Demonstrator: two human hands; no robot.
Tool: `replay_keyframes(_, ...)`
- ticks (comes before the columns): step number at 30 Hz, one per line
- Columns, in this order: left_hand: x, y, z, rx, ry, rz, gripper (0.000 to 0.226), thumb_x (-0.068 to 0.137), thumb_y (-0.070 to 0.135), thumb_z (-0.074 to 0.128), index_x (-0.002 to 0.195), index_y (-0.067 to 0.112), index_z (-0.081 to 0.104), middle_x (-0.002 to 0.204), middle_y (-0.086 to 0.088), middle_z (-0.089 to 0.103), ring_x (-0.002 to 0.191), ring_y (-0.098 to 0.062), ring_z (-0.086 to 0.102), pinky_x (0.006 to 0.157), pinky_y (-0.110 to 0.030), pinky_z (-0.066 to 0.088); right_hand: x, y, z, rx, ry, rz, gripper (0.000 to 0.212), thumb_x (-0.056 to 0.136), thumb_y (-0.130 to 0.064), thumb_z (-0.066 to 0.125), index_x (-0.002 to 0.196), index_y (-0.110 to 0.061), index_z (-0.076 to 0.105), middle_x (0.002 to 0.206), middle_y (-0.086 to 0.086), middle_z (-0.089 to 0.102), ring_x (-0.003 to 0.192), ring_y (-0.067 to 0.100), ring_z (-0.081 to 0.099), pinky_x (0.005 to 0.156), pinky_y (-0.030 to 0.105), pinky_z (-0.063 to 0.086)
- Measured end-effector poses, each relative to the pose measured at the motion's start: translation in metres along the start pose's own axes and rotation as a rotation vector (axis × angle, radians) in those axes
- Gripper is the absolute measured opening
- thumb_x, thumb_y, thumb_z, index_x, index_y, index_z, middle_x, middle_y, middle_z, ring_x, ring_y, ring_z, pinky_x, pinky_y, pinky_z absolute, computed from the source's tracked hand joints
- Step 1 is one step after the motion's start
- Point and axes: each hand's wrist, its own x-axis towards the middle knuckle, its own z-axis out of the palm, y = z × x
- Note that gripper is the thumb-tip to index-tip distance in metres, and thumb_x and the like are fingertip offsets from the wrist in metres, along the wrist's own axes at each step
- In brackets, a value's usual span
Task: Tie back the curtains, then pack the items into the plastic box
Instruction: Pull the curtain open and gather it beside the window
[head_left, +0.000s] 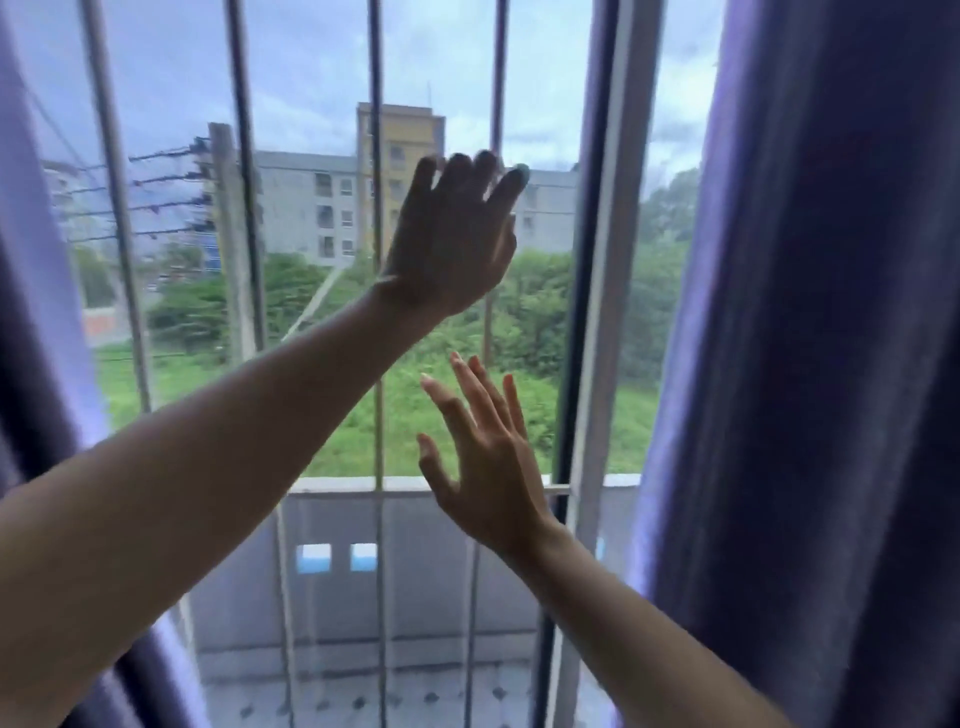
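**Both hands raised between parted curtains, nothing gripped**

The left hand (452, 239) is lifted high in front of the window (306, 234), fingers spread and holding nothing. The right hand (488, 467) is lower, fingers straight and fanned, also free of any grip. Both point toward the right curtain (810, 364), a heavy purple drape hanging just beside the window frame (597, 312); neither hand touches it. The left curtain (36, 312) hangs at the far edge, well apart from both hands.

The likely trouble lies in the gathering. The right curtain looks thick and deeply folded, so a grab with open fingers may catch only the front folds and let the rest slide back across the glass. No tieback or hook shows in view, so I cannot tell where the fabric would be fastened. The left arm crosses the body, which may make a firm pull awkward.

No table or floor is visible, and the plastic box and the items to pack are out of sight. Beyond the glass stand vertical window bars (376, 130), a low balcony wall (415, 571), grass, trees and grey apartment blocks under a cloudy sky.
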Motion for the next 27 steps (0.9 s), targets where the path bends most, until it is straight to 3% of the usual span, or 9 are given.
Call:
replay_keyframes(7, 0.045, 0.072, 0.038, -0.454, 0.129, -0.033, 0.052, 0.096, 0.03, 0.039, 0.141, 0.005, 0.041, 0.147, -0.019, 0.039, 0.134, -0.03, 0.041, 0.115, -0.035, 0.021, -0.023, 0.068, -0.064, -0.457, -0.051, 0.064, 0.057, 0.085, -0.029, 0.053, 0.139, -0.013, 0.046, 0.153, 0.012, 0.034, 0.145, 0.025, 0.023, 0.117, 0.054, 0.014)
replay_keyframes(9, 0.06, 0.095, 0.043, -0.594, 0.112, -0.047, 0.059, 0.098, 0.039, 0.035, 0.144, 0.003, 0.035, 0.151, -0.02, 0.031, 0.139, -0.03, 0.033, 0.116, -0.031, 0.015, -0.027, 0.081, -0.077, -0.604, -0.074, 0.118, 0.063, 0.084, -0.031, 0.052, 0.142, -0.011, 0.042, 0.154, 0.01, 0.031, 0.146, 0.024, 0.021, 0.117, 0.055, 0.011)
replay_keyframes(14, 0.098, 0.156, 0.029, -1.108, 0.048, -0.154, 0.076, 0.094, 0.056, 0.022, 0.15, 0.003, 0.016, 0.158, -0.016, 0.013, 0.147, -0.025, 0.011, 0.12, -0.037, 0.012, -0.034, 0.103, -0.114, -0.865, -0.149, 0.268, 0.069, 0.085, -0.031, 0.052, 0.147, -0.009, 0.034, 0.157, 0.011, 0.024, 0.147, 0.025, 0.016, 0.117, 0.056, 0.011)
replay_keyframes(18, 0.119, 0.201, 0.016, -1.384, 0.148, -0.159, 0.089, 0.09, 0.066, 0.017, 0.15, 0.001, 0.007, 0.159, -0.015, 0.004, 0.148, -0.022, 0.004, 0.121, -0.041, 0.01, -0.041, 0.122, -0.137, -0.986, -0.181, 0.321, 0.07, 0.086, -0.032, 0.048, 0.148, -0.005, 0.031, 0.157, 0.013, 0.024, 0.147, 0.026, 0.017, 0.118, 0.053, 0.01)
replay_keyframes(22, 0.139, 0.235, 0.009, -1.43, 0.173, -0.123, 0.083, 0.095, 0.05, 0.038, 0.15, -0.001, 0.002, 0.159, -0.017, 0.001, 0.147, -0.026, 0.0, 0.119, -0.045, 0.012, -0.048, 0.15, -0.161, -1.145, -0.242, 0.363, 0.066, 0.089, -0.03, 0.047, 0.147, -0.004, 0.031, 0.156, 0.014, 0.026, 0.146, 0.027, 0.021, 0.118, 0.051, 0.014)
replay_keyframes(27, 0.166, 0.261, 0.023, -1.391, 0.161, -0.074, 0.065, 0.1, 0.035, 0.03, 0.15, 0.002, 0.006, 0.159, -0.014, 0.004, 0.147, -0.029, 0.002, 0.12, -0.042, 0.007, -0.054, 0.185, -0.185, -1.249, -0.324, 0.375, 0.062, 0.097, -0.034, 0.038, 0.15, -0.005, 0.025, 0.158, 0.011, 0.02, 0.147, 0.026, 0.018, 0.117, 0.051, 0.018)
